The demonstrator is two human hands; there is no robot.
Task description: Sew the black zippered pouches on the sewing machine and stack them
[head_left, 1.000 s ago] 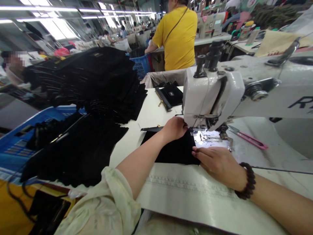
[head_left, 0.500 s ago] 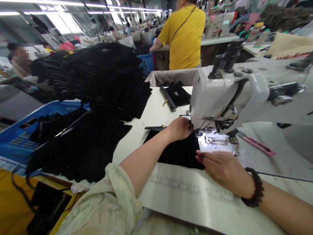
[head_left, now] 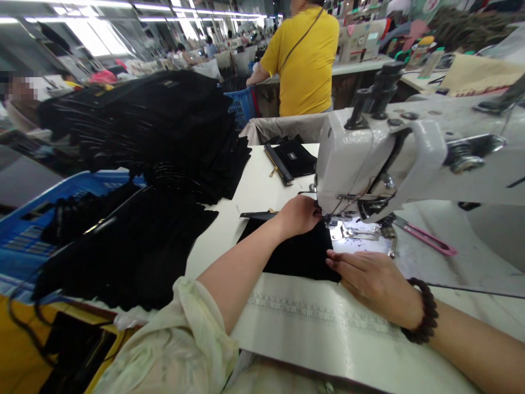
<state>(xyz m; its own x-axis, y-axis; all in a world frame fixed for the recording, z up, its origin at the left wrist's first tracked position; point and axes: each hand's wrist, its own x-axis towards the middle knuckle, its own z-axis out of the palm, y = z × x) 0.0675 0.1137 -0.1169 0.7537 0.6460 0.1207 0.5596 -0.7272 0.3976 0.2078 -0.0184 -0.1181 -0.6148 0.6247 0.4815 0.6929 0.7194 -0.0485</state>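
Observation:
A black fabric piece [head_left: 299, 257] lies flat on the sewing table, its right edge beside the presser foot [head_left: 328, 220] of a white sewing machine [head_left: 348, 153]. My left hand [head_left: 301, 215] is closed on the fabric's far right part, close to the needle area; its fingertips are partly hidden. With fingers together, my right hand [head_left: 375, 284] pinches the near right edge of the same piece. A dark zipper strip [head_left: 254, 215] with a gold pull shows along the far left edge. The metal seam guide [head_left: 361, 235] sits under the machine's light.
Pink-handled snips [head_left: 429, 239] lie right of the needle. Behind the work is a black zippered pouch [head_left: 293, 156]. A tall stack of black pieces [head_left: 143, 131] and a blue basket [head_left: 20, 241] stand left. A person in yellow [head_left: 307, 60] stands beyond the table.
The whole view has shifted slightly, moving the scene a little left in the picture. Both hands keep nearly the same place on the fabric.

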